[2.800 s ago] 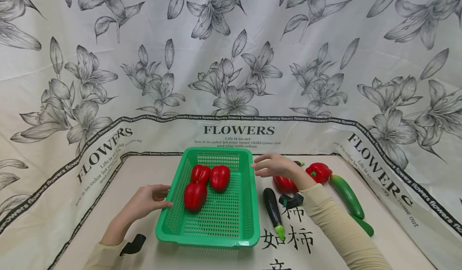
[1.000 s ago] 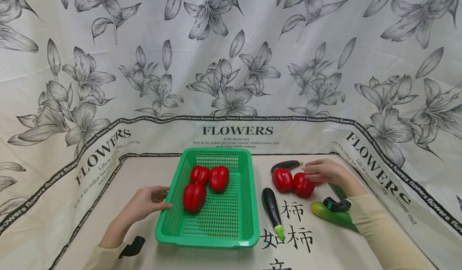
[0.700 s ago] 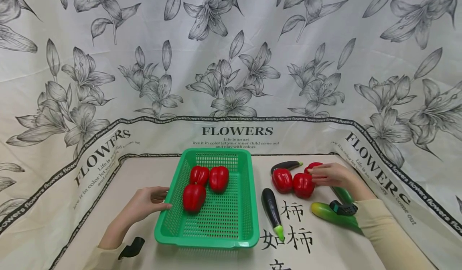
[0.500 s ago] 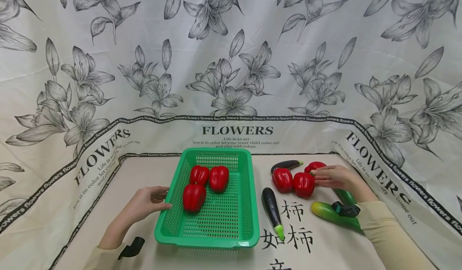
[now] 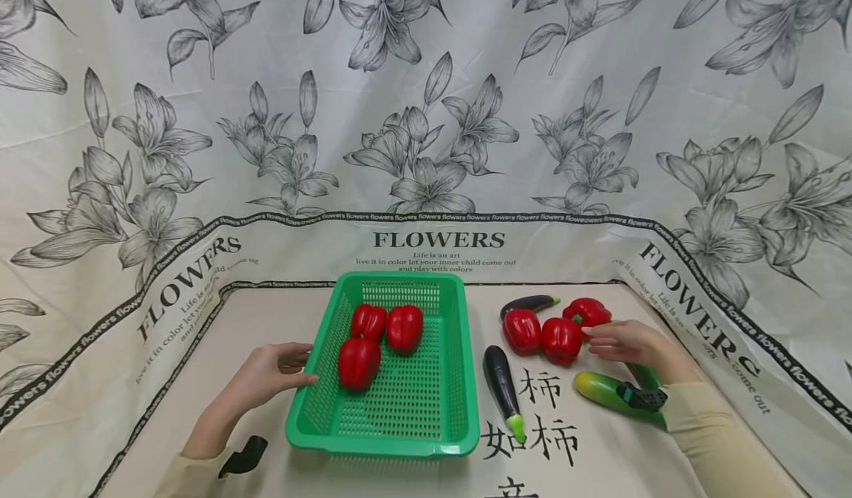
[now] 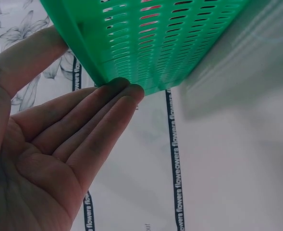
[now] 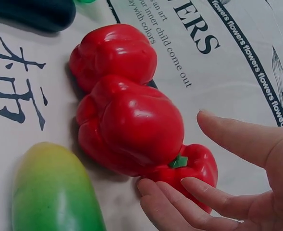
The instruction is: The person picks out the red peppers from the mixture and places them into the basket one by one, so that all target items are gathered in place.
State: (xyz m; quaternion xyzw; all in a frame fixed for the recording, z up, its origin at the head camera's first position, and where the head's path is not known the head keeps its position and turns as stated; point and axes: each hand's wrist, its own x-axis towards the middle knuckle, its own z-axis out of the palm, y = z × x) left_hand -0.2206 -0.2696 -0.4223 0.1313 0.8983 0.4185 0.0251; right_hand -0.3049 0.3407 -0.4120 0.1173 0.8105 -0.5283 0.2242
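At the left side of a green perforated basket (image 5: pixel 382 450), my left hand (image 5: pixel 269 371) touches the outer wall with straight fingers; the left wrist view shows the fingertips (image 6: pixel 131 91) against its edge. Three red bell peppers (image 5: pixel 359 363) lie inside the basket. My right hand (image 5: pixel 626 341) is beside three more red bell peppers on the table: a front one (image 5: pixel 562 340), a left one (image 5: pixel 522 332) and a rear one (image 5: pixel 589 310). Its fingers are extended with nothing held. In the right wrist view, the fingertips (image 7: pixel 191 185) overlap the pepper with a green stem (image 7: pixel 206 163); contact is unclear.
A dark eggplant (image 5: pixel 501 383) lies right of the basket, and another eggplant (image 5: pixel 529 305) lies behind the peppers. A yellow-green cucumber-like vegetable (image 5: pixel 602 394) is below my right wrist, with another green one (image 5: pixel 642 374) partly hidden by it. Flower-printed cloth (image 5: pixel 426 150) walls the back.
My right hand has moved from beside the basket's right rim to the peppers at right, then slightly right and nearer, uncovering the rear pepper. My left hand and the basket stay put.
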